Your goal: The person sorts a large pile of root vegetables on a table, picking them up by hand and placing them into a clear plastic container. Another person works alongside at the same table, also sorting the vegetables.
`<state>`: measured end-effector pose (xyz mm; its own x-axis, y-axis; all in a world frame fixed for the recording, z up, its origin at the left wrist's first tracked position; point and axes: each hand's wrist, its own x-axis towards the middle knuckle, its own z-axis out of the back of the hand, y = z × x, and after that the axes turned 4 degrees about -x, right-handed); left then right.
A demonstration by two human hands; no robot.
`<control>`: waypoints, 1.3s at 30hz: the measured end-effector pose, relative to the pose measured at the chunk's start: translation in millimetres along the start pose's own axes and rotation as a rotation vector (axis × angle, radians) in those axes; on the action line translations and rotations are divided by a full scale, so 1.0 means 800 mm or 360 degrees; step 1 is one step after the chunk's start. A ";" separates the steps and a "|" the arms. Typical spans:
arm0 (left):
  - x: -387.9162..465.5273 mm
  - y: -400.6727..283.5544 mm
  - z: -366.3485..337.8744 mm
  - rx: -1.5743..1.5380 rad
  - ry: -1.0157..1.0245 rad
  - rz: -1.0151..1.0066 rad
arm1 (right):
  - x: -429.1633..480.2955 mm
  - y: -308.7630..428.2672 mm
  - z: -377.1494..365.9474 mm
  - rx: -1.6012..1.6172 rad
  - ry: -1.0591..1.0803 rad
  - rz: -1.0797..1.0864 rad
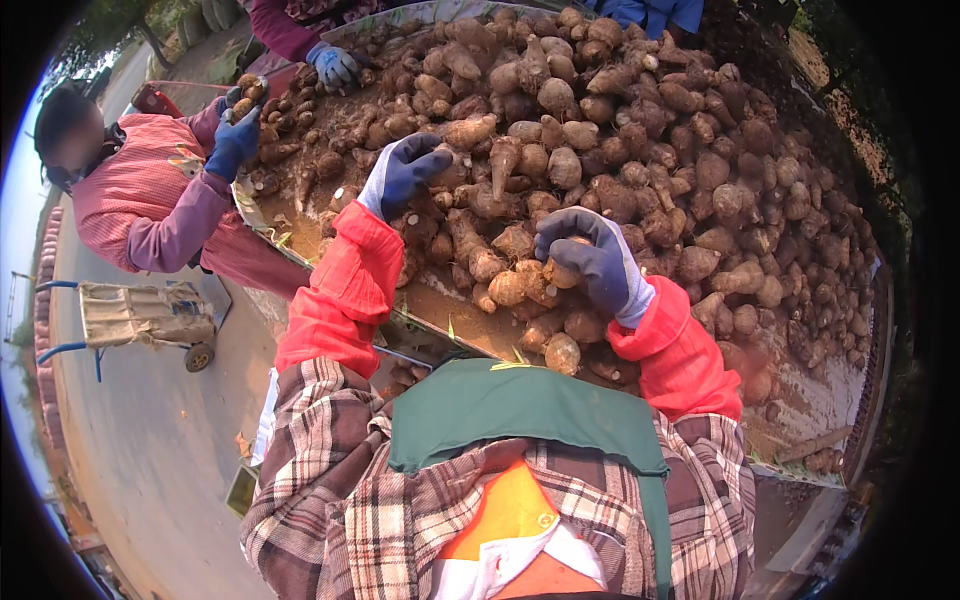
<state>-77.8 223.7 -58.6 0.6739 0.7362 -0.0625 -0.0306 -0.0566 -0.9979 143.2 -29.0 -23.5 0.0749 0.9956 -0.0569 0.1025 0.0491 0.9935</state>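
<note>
My left hand (pixel 405 176), in a blue-coated glove, is closed around one end of a brown taro corm (pixel 454 174) at the pile's near left side. Nearer my chest, my right hand (pixel 592 255) wears a similar glove. Its curled fingers and thumb grip a small taro corm (pixel 562 274), partly hidden by the glove. Just left of that hand lie paler, ringed corms (pixel 508 288), and another corm (pixel 562 354) rests close to my green apron (pixel 517 401). The large heap of taro (pixel 645 142) spreads beyond both hands.
A soil-covered table (pixel 465 309) bears the heap, its near edge against my apron. At left, a co-worker (pixel 150 187) holds corms in blue gloves. Another person's gloved hand (pixel 335 67) touches the far pile. A hand truck (pixel 146 313) stands on the pavement (pixel 142 427).
</note>
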 end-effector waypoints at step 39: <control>0.191 -0.093 0.022 0.1639 -0.0525 -0.1156 | 0.050 -0.013 -0.070 0.0137 0.0056 -0.0104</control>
<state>14.1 352.1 6.1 0.5681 0.5180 0.6395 -0.3854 0.8540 -0.3494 89.9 15.0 -30.8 0.0307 0.9928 -0.1161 0.1909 0.1082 0.9756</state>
